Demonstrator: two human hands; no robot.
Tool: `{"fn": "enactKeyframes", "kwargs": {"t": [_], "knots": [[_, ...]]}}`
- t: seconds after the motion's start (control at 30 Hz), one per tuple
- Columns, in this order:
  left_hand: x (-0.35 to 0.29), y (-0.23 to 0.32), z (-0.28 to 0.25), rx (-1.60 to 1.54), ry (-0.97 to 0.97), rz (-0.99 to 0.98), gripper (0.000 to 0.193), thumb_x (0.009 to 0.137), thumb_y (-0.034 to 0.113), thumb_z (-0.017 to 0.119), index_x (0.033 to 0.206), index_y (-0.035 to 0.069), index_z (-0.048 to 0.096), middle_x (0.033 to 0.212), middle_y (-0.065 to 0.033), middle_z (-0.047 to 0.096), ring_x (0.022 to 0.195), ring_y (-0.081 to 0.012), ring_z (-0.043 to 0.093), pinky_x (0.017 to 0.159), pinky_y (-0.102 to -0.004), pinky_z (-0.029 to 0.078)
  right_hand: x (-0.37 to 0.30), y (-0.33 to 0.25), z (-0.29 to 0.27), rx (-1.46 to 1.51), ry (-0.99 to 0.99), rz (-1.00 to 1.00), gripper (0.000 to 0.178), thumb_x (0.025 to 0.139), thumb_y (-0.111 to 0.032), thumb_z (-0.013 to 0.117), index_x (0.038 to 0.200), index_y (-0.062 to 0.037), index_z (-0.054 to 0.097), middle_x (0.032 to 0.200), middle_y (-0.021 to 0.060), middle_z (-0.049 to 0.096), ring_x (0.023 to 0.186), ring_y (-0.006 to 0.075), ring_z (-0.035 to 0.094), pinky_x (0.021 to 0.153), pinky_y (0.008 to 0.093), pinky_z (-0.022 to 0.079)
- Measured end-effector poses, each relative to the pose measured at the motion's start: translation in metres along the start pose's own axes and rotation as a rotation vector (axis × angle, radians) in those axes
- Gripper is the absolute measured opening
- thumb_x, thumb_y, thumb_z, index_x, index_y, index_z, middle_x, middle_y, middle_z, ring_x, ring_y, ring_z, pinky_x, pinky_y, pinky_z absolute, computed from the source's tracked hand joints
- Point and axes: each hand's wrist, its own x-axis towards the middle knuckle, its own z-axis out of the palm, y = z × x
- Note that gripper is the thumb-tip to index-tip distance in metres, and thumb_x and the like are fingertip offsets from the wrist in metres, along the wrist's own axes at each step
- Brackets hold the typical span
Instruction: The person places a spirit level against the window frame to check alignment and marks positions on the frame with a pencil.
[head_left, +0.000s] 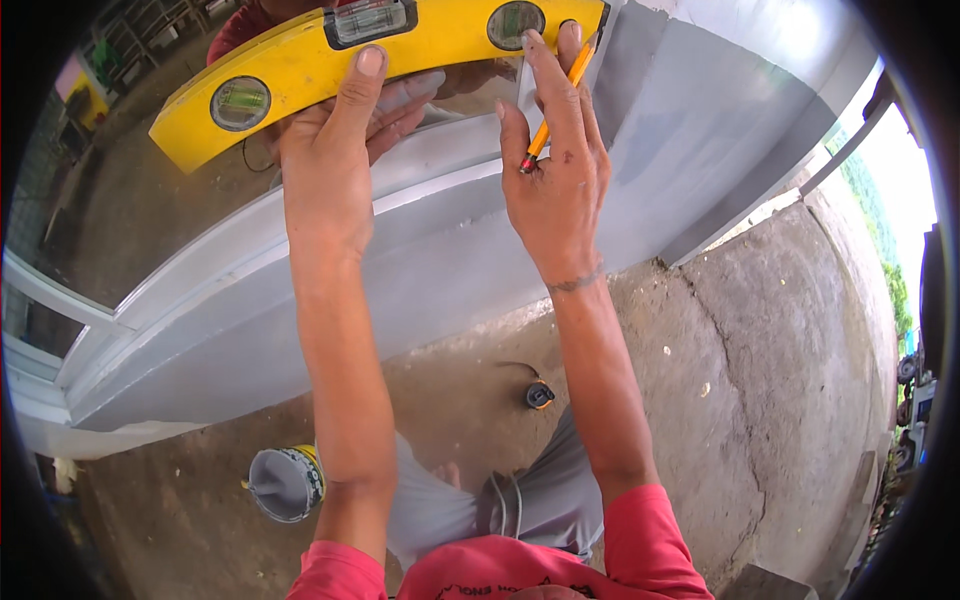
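A yellow spirit level (305, 72) with several vials lies across the dark, reflective window glass (130, 215), its right end higher in view. My left hand (333, 165) grips the level's lower edge, thumb on its face; its other fingers are partly hidden. Near the right end, my right hand (562, 185) has its fingertips against the level. Held slantwise in that same hand is a yellow-orange pencil (541, 136), its point toward the upper right and its red end near my thumb.
Below the glass run a pale window frame (225, 245) and a grey wall (430, 275). A tape measure (539, 395) sits on the concrete floor (700, 400) before my knees. At lower left stands a small bucket (285, 487) with grey contents. The floor has a long crack.
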Motion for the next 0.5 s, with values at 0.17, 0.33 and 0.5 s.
{"fn": "enactKeyframes", "kwargs": {"t": [0.17,0.33,0.5], "knots": [[-0.001,0.001,0.007,-0.018,0.04,-0.023,0.049,0.097,0.038,0.063,0.122,-0.003,0.057,0.115,-0.0157,0.067,0.103,-0.031,0.069,0.092,-0.0408,0.056,-0.001,0.009,0.002,-0.015,0.047,-0.025,0.056,0.086,0.005,0.065,0.139,-0.0094,0.053,0.148,0.0147,0.049,0.107,0.0301,0.065,0.084,0.0334,0.055],[0.0,0.002,0.003,-0.037,-0.004,0.019,0.05,0.097,0.037,0.064,0.124,-0.004,0.055,0.117,-0.0153,0.064,0.104,-0.0324,0.068,0.094,-0.0435,0.057,0.008,-0.007,-0.006,0.035,0.004,0.045,0.046,0.086,0.01,0.061,0.13,-0.002,0.058,0.136,0.0235,0.056,0.121,0.0348,0.059,0.095,0.0368,0.051],[-0.001,0.001,0.005,-0.017,-0.004,0.018,0.051,0.097,0.037,0.063,0.125,-0.004,0.054,0.12,-0.0161,0.063,0.105,-0.0342,0.068,0.095,-0.0435,0.057,0.006,-0.004,-0.008,0.066,-0.062,0.046,0.064,0.083,0.016,0.06,0.143,-0.0012,0.047,0.15,0.0278,0.039,0.14,0.0405,0.038,0.108,0.0403,0.043]]}}
